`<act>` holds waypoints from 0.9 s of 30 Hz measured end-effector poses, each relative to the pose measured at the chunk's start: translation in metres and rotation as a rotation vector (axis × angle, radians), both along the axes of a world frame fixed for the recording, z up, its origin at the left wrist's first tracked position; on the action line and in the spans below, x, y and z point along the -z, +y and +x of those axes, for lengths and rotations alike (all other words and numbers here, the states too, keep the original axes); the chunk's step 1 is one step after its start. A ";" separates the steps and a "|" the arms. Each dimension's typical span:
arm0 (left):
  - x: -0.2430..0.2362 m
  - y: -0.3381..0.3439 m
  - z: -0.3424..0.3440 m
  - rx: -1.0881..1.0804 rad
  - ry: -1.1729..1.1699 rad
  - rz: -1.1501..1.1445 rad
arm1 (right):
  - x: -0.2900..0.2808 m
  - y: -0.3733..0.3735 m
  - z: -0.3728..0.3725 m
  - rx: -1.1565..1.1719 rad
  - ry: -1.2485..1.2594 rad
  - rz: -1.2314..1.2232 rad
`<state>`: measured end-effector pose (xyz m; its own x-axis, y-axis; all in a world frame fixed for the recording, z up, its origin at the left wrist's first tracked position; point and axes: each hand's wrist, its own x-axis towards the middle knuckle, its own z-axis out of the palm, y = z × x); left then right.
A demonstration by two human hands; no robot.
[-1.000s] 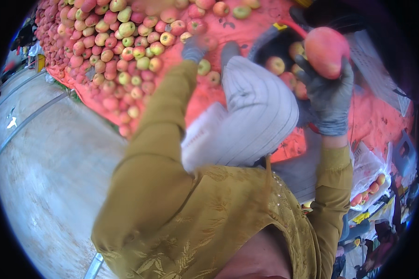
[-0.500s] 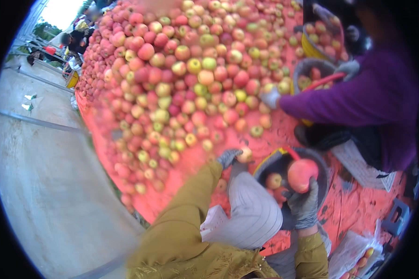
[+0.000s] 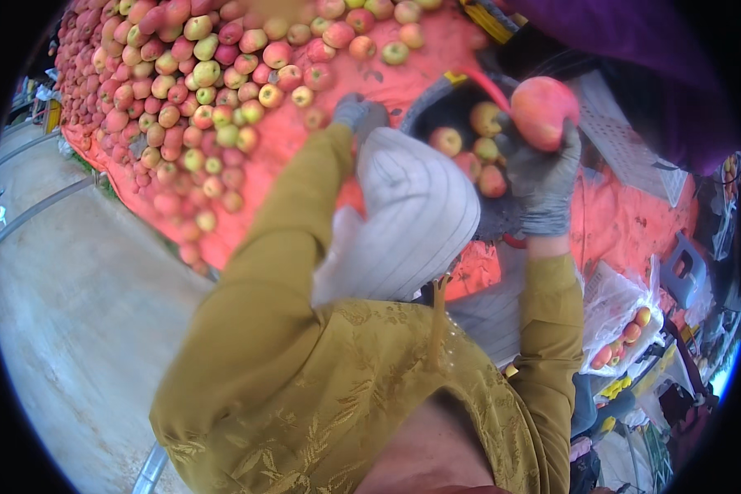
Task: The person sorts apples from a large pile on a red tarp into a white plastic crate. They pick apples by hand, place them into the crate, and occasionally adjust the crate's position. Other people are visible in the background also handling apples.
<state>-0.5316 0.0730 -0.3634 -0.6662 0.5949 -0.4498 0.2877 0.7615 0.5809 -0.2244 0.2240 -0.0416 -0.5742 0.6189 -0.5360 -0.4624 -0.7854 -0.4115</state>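
My right hand [image 3: 542,160], in a grey glove, grips a large red apple [image 3: 543,107] above a dark bucket [image 3: 424,123] with a red handle. Several apples [image 3: 445,140] lie in the bucket. My left hand [image 3: 349,114], also gloved, is low beside my pale striped knee [image 3: 407,198], with its fingers partly hidden. Near it, a big heap of red and yellow-green apples [image 3: 206,74] covers much of the red sheet [image 3: 267,193].
A person's purple sleeve [image 3: 650,74] is at the upper right, above a white perforated crate [image 3: 630,156]. A plastic bag of apples [image 3: 601,305] and a blue-grey plastic object [image 3: 683,267] are at the right. A metal-ribbed grey surface [image 3: 82,288] runs along the left.
The view tilted up over the heap, then back down. An apple at my left fingertips half a second ago is no longer visible there. My right hand keeps the apple over the bucket.
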 end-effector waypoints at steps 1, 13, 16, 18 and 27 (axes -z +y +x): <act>-0.001 -0.003 0.007 0.038 0.048 -0.054 | -0.007 0.001 0.004 0.035 -0.007 -0.014; -0.047 -0.077 0.006 -0.512 0.392 -0.233 | -0.003 -0.016 0.016 0.025 -0.022 -0.049; -0.042 -0.081 -0.017 -0.376 0.079 -0.312 | -0.002 -0.023 0.008 -0.043 -0.009 -0.072; -0.033 -0.071 -0.019 -0.290 0.063 -0.390 | 0.001 -0.029 0.003 -0.095 -0.004 -0.070; -0.009 -0.111 -0.051 -0.072 -0.518 0.473 | 0.016 -0.032 -0.003 -0.170 0.011 -0.147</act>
